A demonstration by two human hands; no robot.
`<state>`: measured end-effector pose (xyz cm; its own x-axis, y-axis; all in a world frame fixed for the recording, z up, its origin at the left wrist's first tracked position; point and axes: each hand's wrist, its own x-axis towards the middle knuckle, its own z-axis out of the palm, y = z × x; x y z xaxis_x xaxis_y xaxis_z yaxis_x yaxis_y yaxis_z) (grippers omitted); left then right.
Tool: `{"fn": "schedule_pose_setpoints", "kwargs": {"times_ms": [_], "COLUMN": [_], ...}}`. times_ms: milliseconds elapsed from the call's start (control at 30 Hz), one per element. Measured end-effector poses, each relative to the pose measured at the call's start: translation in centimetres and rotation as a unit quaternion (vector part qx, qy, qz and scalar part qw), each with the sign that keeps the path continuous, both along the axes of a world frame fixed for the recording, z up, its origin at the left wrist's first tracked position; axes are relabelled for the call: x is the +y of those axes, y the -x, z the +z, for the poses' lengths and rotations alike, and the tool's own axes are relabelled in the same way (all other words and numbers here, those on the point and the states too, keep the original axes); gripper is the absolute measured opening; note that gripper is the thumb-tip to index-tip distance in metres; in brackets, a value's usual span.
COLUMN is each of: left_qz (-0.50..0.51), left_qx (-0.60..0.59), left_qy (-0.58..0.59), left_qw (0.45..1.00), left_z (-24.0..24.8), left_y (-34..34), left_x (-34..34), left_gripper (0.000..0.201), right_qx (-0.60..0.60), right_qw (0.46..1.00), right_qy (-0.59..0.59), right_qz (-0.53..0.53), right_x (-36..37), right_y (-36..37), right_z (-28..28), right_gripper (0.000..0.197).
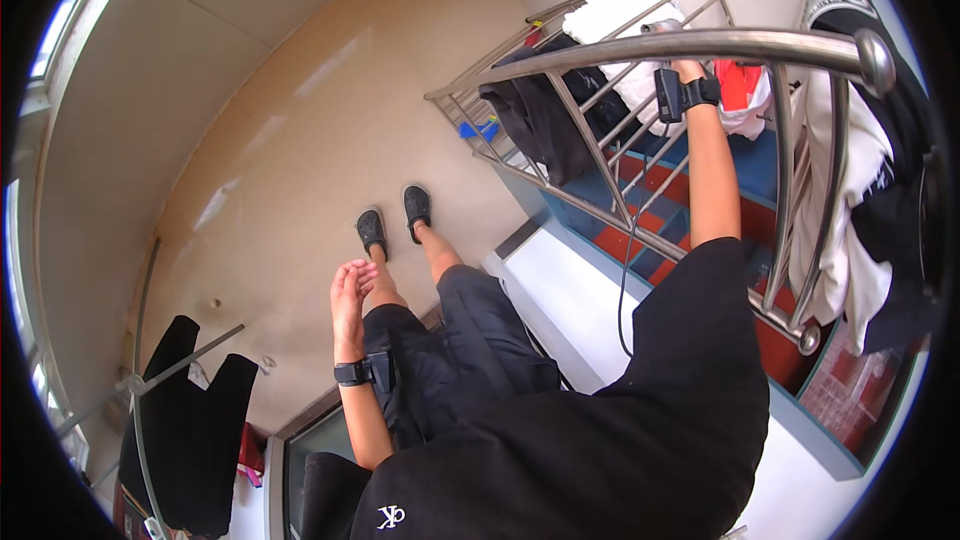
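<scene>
While my right hand (688,68) reaches up behind the steel rack rail (700,43), its grip hidden, touching the white garment (625,15) just beyond it, my left hand (350,295) hangs open and empty, so I judge I'm gathering laundry and must next pull that garment free.

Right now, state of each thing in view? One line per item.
Left hand: open, empty, fingers loosely curled.
Right hand: mostly hidden behind the steel rail; grip cannot be told.
White towel: draped over the drying rack.
Black garment: hanging on the rack.
Red cloth: hanging on the rack.
Black sandals: on feet, flat on floor.
</scene>
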<state>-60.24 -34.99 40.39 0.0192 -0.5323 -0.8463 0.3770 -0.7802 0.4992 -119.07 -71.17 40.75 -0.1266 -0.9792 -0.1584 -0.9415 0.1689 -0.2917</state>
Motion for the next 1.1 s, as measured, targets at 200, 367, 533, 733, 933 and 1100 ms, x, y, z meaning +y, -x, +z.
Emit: {"fn": "schedule_pose_setpoints", "kwargs": {"times_ms": [200, 367, 533, 733, 933, 1100], "left_qz": [-0.024, -0.054, -0.043, -0.028, -0.019, 0.010], "left_qx": [0.001, -0.010, -0.024, -0.013, -0.004, -0.023], "left_qy": [0.012, 0.017, 0.016, 0.036, 0.033, 0.003], "left_qw": [1.000, 0.998, 0.999, 0.999, 0.999, 1.000], "left_z": [0.8, 0.7, 1.5, 1.4, 1.4, 1.0], "left_y": [-1.9, -4.7, -6.6, -7.0, -5.8, -5.1], "left_x": [1.6, 3.2, 4.4, 4.7, 3.9, 4.6], "left_gripper": [0.024, 0.025, 0.023, 0.023, 0.022, 0.023], "right_qx": [0.140, -0.107, -0.159, -0.227, -0.306, -0.382], "right_qw": [0.975, 0.965, 0.983, 0.968, 0.939, 0.901], "right_qy": [-0.045, 0.085, 0.027, 0.042, 0.089, 0.058], "right_qz": [-0.165, -0.222, -0.093, -0.096, -0.126, -0.199], "right_x": [6.2, 9.4, 8.3, 6.5, 1.9, 0.6], "right_y": [-14.1, -17.3, -21.8, -20.7, -13.0, -13.5], "right_z": [6.7, 6.8, 2.8, 0.0, -4.4, 0.1], "right_gripper": [0.044, 0.053, 0.040, 0.024, 0.025, 0.023]}}
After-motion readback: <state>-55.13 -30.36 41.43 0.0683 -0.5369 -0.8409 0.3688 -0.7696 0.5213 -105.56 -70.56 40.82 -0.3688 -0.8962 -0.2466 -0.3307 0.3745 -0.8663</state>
